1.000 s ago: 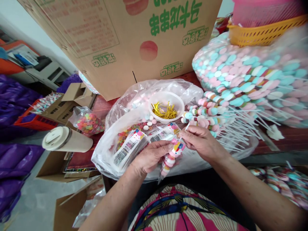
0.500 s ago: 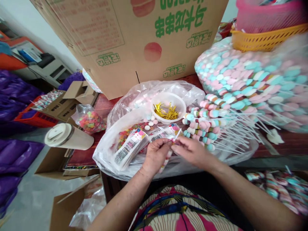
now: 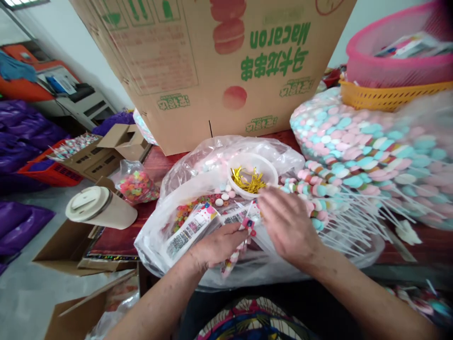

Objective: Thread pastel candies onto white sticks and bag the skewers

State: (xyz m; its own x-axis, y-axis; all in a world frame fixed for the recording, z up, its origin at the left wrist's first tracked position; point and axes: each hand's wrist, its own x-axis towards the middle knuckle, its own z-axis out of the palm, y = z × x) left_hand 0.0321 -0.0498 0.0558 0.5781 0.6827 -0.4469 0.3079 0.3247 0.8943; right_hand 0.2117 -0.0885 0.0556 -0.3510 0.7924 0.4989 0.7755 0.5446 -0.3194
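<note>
My left hand (image 3: 221, 243) is closed around a marshmallow skewer (image 3: 234, 257) in a clear printed wrapper, its white stick pointing up past my fingers. My right hand (image 3: 288, 226), a little blurred, is at the near right edge of a white bowl (image 3: 272, 177), fingers stretched toward it; I see nothing held there. In the bowl lie gold twist ties (image 3: 247, 180). Beside my left hand are a stack of printed wrappers (image 3: 193, 231) and loose ring candies (image 3: 184, 210). Unwrapped marshmallow skewers (image 3: 329, 189) are piled to the right, partly hidden by my right hand.
A large cardboard box (image 3: 212, 113) stands behind the clear plastic sheet (image 3: 148, 236). At left are a white cup (image 3: 102, 208) and a bag of ring candies (image 3: 136, 184). A pink basket (image 3: 371, 66) and yellow basket (image 3: 385, 97) rest on bagged marshmallows (image 3: 325, 118).
My right hand has left the skewer's neck and moved up to the bowl. My left hand keeps the wrapped skewer, now slightly lower and tilted. The view has tipped upward.
</note>
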